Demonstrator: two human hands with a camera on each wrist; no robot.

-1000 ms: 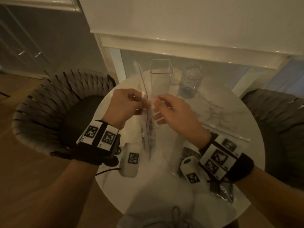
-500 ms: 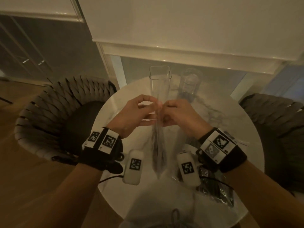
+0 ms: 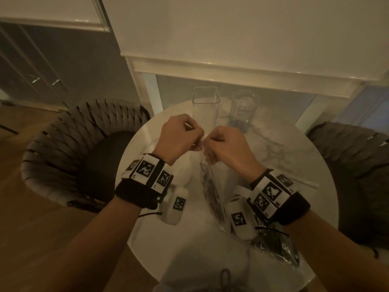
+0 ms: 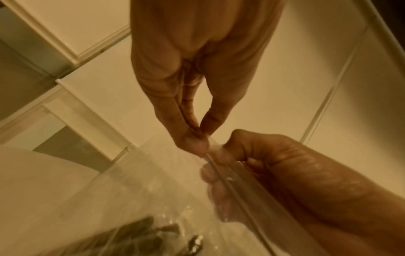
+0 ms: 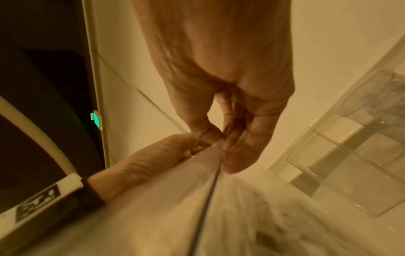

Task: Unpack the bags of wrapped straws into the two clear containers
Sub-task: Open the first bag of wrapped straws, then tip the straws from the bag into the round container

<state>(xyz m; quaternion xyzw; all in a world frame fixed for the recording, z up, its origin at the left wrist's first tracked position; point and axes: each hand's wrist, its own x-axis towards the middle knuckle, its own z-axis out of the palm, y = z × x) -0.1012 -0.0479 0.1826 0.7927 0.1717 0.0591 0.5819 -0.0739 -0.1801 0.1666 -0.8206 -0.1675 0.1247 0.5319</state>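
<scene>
A clear plastic bag of dark wrapped straws (image 3: 211, 186) hangs over the round marble table (image 3: 284, 157). My left hand (image 3: 183, 135) pinches one side of its top edge and my right hand (image 3: 223, 144) pinches the other, knuckles almost touching. The left wrist view shows my left hand (image 4: 203, 138) meeting the bag's sealed edge (image 4: 221, 175). In the right wrist view my right hand (image 5: 223, 143) holds the bag's top (image 5: 210, 181). Behind the hands stand a tall square clear container (image 3: 205, 106) and a round clear container (image 3: 242, 110) with something dark at its bottom.
Another bag of dark straws (image 3: 273, 245) lies on the table by my right wrist. A flat clear bag (image 3: 303, 180) lies to the right. Woven chairs stand to the left (image 3: 63, 148) and to the right (image 3: 357, 169). A white cabinet (image 3: 231, 66) is behind the table.
The bag has swung from slanting up to the left to hanging straight down. Both hands have come together at its top edge and curled tighter.
</scene>
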